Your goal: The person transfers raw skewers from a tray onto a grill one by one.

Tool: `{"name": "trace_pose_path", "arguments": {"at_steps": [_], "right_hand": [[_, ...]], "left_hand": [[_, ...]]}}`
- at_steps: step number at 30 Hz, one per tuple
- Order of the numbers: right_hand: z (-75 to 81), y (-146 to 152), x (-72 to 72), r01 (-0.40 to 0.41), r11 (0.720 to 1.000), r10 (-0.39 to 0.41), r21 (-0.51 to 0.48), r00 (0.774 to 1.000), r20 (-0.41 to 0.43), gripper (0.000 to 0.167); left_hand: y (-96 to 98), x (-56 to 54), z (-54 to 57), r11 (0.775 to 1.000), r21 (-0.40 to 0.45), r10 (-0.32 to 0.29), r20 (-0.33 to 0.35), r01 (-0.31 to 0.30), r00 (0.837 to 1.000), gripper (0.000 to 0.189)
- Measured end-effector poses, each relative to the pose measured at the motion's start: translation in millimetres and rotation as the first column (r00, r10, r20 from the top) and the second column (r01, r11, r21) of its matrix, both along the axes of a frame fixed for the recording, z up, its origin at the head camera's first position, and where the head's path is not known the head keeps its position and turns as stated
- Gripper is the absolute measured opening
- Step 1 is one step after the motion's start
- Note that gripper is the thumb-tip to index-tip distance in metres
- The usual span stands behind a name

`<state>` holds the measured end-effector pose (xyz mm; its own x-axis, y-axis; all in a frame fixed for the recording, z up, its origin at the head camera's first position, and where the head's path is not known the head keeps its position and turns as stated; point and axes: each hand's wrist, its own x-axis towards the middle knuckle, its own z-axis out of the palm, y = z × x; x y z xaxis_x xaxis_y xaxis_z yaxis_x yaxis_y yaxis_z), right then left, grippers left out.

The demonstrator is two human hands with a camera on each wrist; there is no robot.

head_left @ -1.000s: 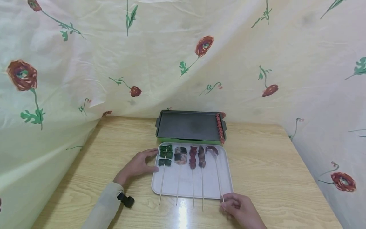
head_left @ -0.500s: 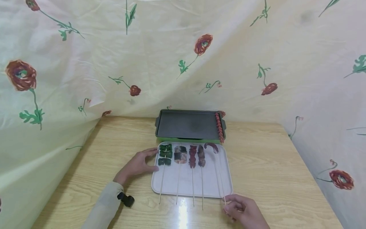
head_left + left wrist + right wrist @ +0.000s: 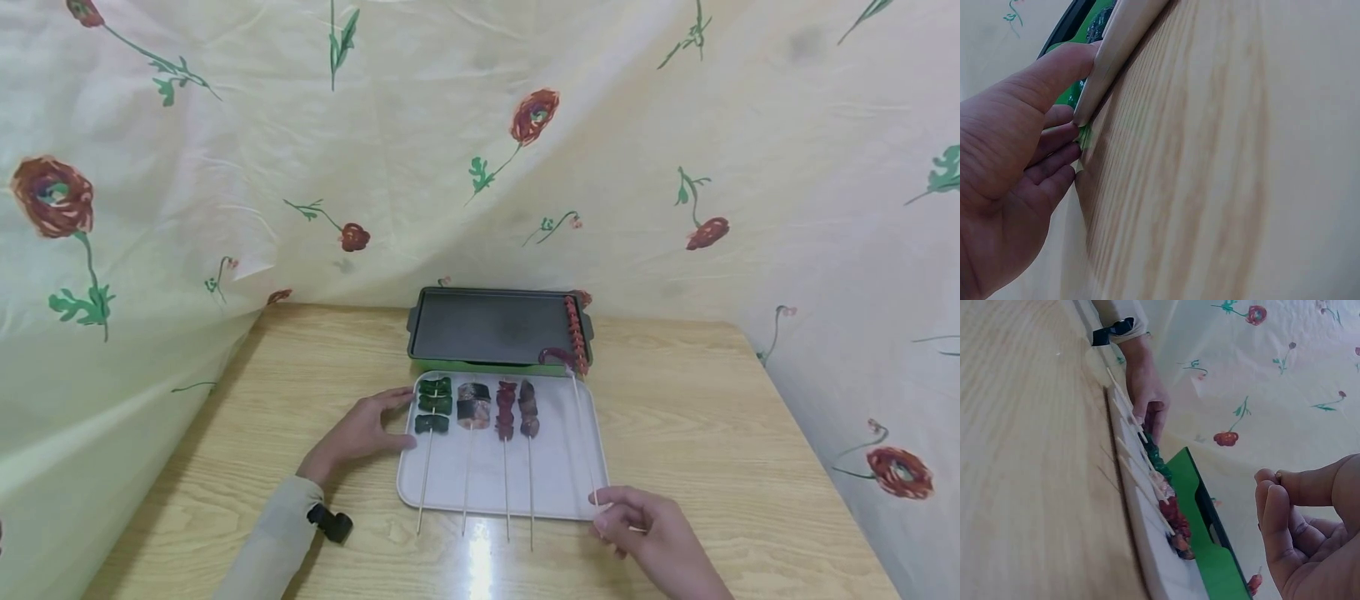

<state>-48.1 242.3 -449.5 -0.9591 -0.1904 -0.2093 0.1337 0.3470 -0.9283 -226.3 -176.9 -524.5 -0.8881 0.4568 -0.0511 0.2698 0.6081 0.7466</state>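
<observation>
In the head view my right hand [image 3: 645, 529] pinches the stick end of a skewer [image 3: 577, 408] tipped with a curved dark-red piece [image 3: 553, 356]. That piece hangs over the front edge of the griddle [image 3: 487, 327]; the right wrist view shows thumb and fingertips meeting on the stick's end. My left hand [image 3: 367, 429] touches the left edge of the white tray [image 3: 558, 492], thumb and fingers spread along it. On the tray lie a green pepper skewer [image 3: 433, 406], a fish-like skewer [image 3: 473, 407], a red meat skewer [image 3: 506, 410] and a brownish meat skewer [image 3: 528, 408].
A red skewer [image 3: 576, 333] lies along the right side of the griddle, which stands directly behind the tray. Its base [image 3: 1219, 569] is green. The wooden table [image 3: 690, 400] ends at flowered cloth [image 3: 420, 150] at the back and sides. Several sticks overhang the tray's front rim.
The right hand has pulled the skewer slightly back, then raised it and moved it forward off the tray, its curved tip now over the griddle's front edge. The left hand stays put.
</observation>
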Motion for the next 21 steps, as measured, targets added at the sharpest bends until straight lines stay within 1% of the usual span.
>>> {"name": "trace_pose_path", "arguments": {"at_steps": [2, 7, 14, 21], "right_hand": [[4.0, 0.0, -3.4, 0.014, 1.000, -0.014, 0.009, 1.000, -0.010, 0.038], [16.7, 0.6, -15.0, 0.073, 0.997, -0.073, 0.027, 0.997, -0.005, 0.036], [30.9, 3.8, -36.3, 0.119, 0.993, -0.116, 0.021, 0.987, -0.115, 0.034], [37.8, 5.4, -58.9, 0.097, 0.995, -0.096, 0.002, 0.985, -0.143, 0.036]], "left_hand": [[0.1, 0.1, -0.2, 1.000, 0.002, 0.000, 0.003, 0.000, 1.000, 0.080], [0.2, 0.6, -0.4, 1.000, 0.001, -0.001, 0.014, 0.001, 1.000, 0.080], [0.4, -0.3, -0.2, 1.000, -0.003, -0.004, 0.005, 0.004, 1.000, 0.079], [0.6, -0.4, 0.3, 1.000, -0.010, 0.003, 0.008, -0.003, 1.000, 0.080]]}}
